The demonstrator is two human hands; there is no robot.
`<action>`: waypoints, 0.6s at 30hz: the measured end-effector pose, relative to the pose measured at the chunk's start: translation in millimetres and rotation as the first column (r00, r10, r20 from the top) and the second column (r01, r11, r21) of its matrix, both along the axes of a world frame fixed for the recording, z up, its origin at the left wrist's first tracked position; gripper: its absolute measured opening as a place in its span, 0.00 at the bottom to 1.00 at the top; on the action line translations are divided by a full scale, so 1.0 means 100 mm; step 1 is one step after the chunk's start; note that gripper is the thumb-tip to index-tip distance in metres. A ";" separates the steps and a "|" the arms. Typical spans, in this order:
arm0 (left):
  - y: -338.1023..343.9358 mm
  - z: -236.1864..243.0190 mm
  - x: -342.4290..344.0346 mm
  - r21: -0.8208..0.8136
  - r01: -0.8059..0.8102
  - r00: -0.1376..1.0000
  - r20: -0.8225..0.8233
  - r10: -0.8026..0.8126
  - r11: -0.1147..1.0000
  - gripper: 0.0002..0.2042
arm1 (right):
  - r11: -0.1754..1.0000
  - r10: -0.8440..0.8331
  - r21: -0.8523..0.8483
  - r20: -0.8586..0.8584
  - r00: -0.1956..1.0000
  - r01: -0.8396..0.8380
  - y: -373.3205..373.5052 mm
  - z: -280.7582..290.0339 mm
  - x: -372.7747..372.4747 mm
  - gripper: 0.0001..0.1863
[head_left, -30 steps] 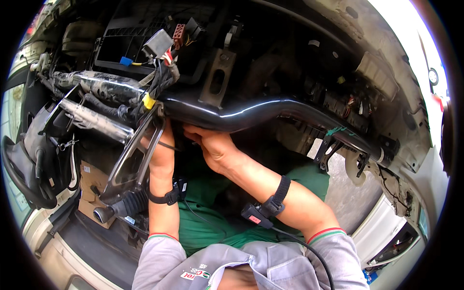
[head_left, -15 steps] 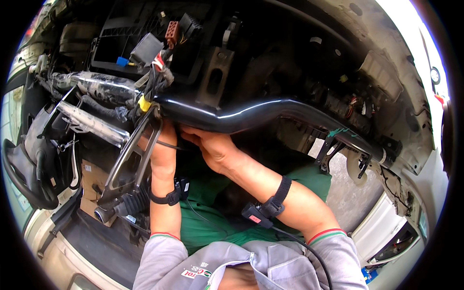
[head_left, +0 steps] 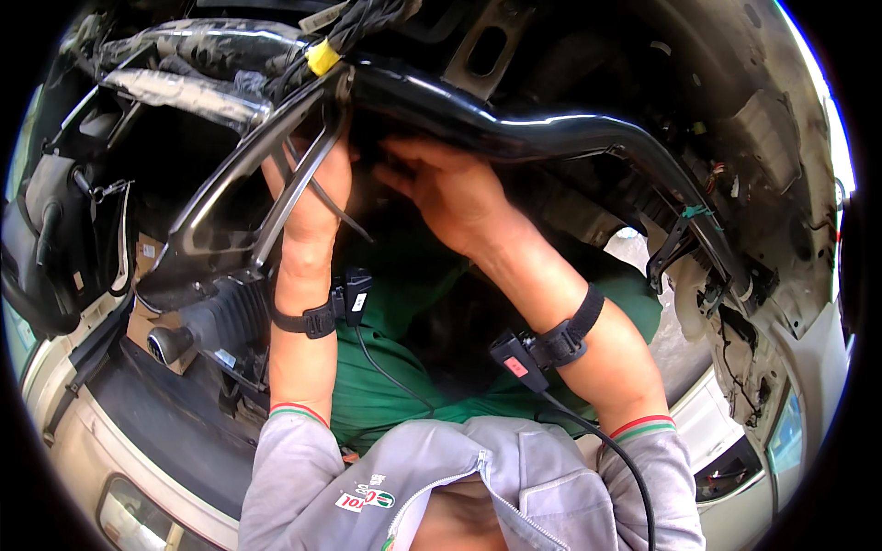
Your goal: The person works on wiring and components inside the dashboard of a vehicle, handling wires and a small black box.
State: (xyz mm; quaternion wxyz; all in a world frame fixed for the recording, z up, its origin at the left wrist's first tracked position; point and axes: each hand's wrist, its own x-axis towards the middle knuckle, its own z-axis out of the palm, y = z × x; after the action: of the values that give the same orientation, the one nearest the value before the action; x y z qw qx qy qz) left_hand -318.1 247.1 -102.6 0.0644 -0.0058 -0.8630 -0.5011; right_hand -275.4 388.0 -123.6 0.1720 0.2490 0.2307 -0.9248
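Observation:
A shiny black cross tube (head_left: 542, 138) runs bent across the bare dashboard area. My left hand (head_left: 317, 193) reaches up behind the slotted metal bracket (head_left: 299, 193) that hangs from the tube, and its fingers are hidden there. A thin dark cable (head_left: 342, 213) hangs beside that wrist. Just under the tube is my right hand (head_left: 450, 188), its fingers pointing left and apart in the shade. Nothing shows between them, though they are a little blurred. A yellow connector (head_left: 322, 57) sits on the wire bundle above the bracket.
To the left are the steering wheel (head_left: 41, 248) and the gear lever (head_left: 170, 342) with its dark boot. Wires (head_left: 740, 363) hang by the door opening at right. Both forearms wear strapped black devices, the right one (head_left: 519, 356) trailing a cable. Green trousers (head_left: 386, 367) cover my legs.
The view has tilted down, so the tube and bracket sit higher in it. My right hand has come away from the tube, its fingers now spread. My left hand stays behind the bracket.

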 end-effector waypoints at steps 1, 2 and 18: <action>0.05 0.05 0.04 0.231 -0.027 0.992 0.128 -0.003 0.973 0.07 | 1.000 0.016 -0.005 -0.002 1.000 -0.016 0.00 -0.01 0.00 0.11; 0.11 0.13 0.05 0.310 -0.029 0.980 0.196 -0.034 0.950 0.07 | 0.999 0.032 -0.006 -0.040 0.999 -0.033 0.02 -0.05 -0.01 0.11; 0.14 0.09 0.08 0.359 -0.020 0.997 0.072 -0.007 0.933 0.06 | 0.996 0.028 0.083 0.022 0.999 -0.030 0.01 0.04 -0.01 0.11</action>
State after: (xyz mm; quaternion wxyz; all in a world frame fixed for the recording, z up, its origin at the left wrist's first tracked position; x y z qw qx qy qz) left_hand -310.5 261.3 -94.0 0.0348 0.0269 -0.7587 -0.6500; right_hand -276.2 389.5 -120.0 0.1771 0.2621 0.2710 -0.9091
